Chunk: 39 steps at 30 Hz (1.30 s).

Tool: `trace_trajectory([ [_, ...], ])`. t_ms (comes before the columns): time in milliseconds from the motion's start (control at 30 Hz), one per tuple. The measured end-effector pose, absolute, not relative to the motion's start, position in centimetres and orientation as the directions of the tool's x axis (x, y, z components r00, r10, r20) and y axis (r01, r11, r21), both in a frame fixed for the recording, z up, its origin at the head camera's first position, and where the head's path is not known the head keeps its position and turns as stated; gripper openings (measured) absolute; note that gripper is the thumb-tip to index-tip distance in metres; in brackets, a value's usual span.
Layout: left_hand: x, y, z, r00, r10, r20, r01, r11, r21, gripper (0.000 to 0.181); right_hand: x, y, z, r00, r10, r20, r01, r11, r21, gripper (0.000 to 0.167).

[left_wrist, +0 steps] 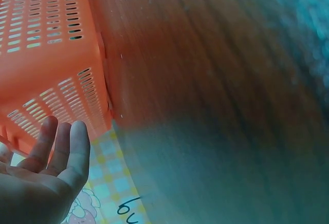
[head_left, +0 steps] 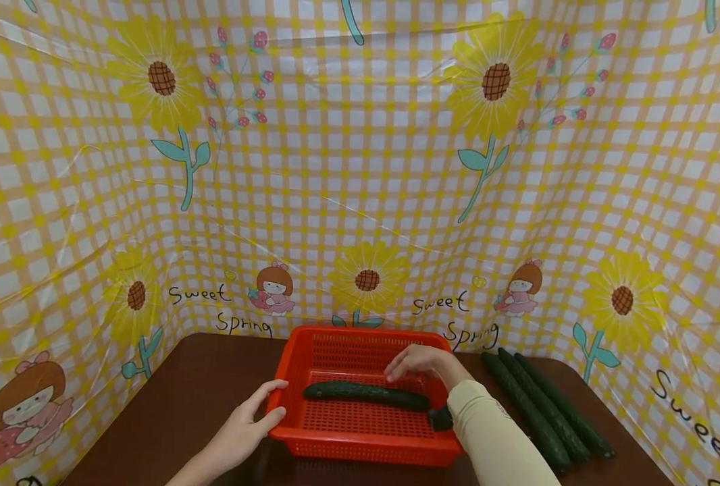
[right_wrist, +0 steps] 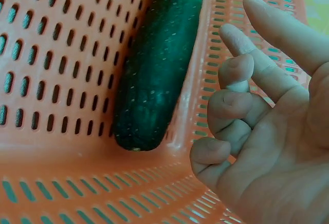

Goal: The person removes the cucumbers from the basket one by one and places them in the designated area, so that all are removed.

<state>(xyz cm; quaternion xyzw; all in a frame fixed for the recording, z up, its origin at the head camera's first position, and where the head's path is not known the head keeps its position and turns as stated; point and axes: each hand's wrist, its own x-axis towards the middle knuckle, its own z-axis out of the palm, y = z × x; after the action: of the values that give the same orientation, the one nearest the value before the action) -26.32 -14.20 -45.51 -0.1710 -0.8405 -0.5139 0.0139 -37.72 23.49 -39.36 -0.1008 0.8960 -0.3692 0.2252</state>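
Note:
A long dark green cucumber (head_left: pixel 366 393) lies crosswise on the floor of a red slotted plastic basket (head_left: pixel 360 451). My right hand (head_left: pixel 417 361) hovers over the basket's right part, above and apart from the cucumber. Its fingers are loosely bent and hold nothing, as the right wrist view shows, where one end of the cucumber (right_wrist: pixel 154 80) lies beside them. My left hand (head_left: pixel 247 418) touches the basket's left rim with thumb and forefinger spread. In the left wrist view its other fingers (left_wrist: pixel 78 147) extend loosely near the basket's outer wall (left_wrist: pixel 56 98).
Three more cucumbers (head_left: pixel 542 405) lie side by side on the dark brown table (head_left: pixel 196 378), right of the basket. A checked cloth (head_left: pixel 366 182) with sunflowers hangs behind and at both sides. Below the right sleeve is a small dark block (head_left: pixel 439 418), its kind unclear.

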Motion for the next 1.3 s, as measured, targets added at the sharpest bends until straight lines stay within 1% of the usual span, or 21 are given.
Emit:
trace_trajectory([
  [300,-26.2,-14.1,-45.2,-0.939,0.286,0.192,0.297,0.394,0.870,0.045,-37.6,23.4,-39.8,-0.874,-0.352,-0.335,-0.021,0.715,-0.699,0.027],
  [600,-26.3,-14.1,-45.4,-0.940,0.281,0.195,0.298,0.392,0.870,0.045,-37.0,23.0,-39.7,-0.819,-0.387,-0.424,0.035,0.703,-0.710,0.033],
  [933,-26.0,-14.1,-45.3,-0.940,0.282,0.189,0.293,0.392,0.872,0.044,-37.1,23.1,-40.8,-0.809,-0.394,-0.436,0.035,0.709,-0.705,0.041],
  [1133,-26.0,-14.1,-45.3,-0.939,0.286,0.192,0.296,0.385,0.874,0.044,-37.0,22.9,-41.3,-0.827,-0.366,-0.426,0.037,0.721,-0.692,0.040],
  [1300,-26.1,-14.1,-45.4,-0.936,0.295,0.193,0.299,0.378,0.876,0.046,-37.0,22.9,-41.5,-0.822,-0.376,-0.427,0.049,0.701,-0.712,0.033],
])
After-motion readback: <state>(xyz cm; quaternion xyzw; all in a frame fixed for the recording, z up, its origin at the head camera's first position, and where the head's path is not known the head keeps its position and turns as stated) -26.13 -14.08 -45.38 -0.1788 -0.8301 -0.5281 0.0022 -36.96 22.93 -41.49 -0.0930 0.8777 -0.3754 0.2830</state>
